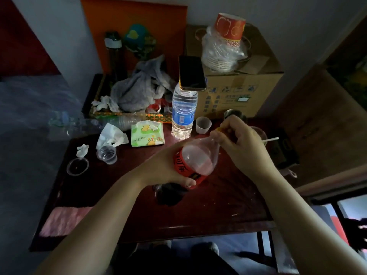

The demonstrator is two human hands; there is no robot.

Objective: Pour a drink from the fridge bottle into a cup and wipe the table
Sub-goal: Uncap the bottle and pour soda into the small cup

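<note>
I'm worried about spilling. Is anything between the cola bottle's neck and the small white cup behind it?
Only the right hand, gripping the cap of the cola bottle, lies between the neck and the white cup. The left hand holds the body.

Dark red wooden table, cluttered, as I see it from the head cam.

On it: a clear water bottle upright near the back, a small white cup just right of it, a green tissue pack left of it. Front-left I see a clear plastic cup, a clear round lid, crumpled tissue. A patterned tray with a grey cloth sits at the back-left, a cardboard box at the back-right. Pink cloth on the near-left edge. Cola bottle's base rests mid-table.
</note>
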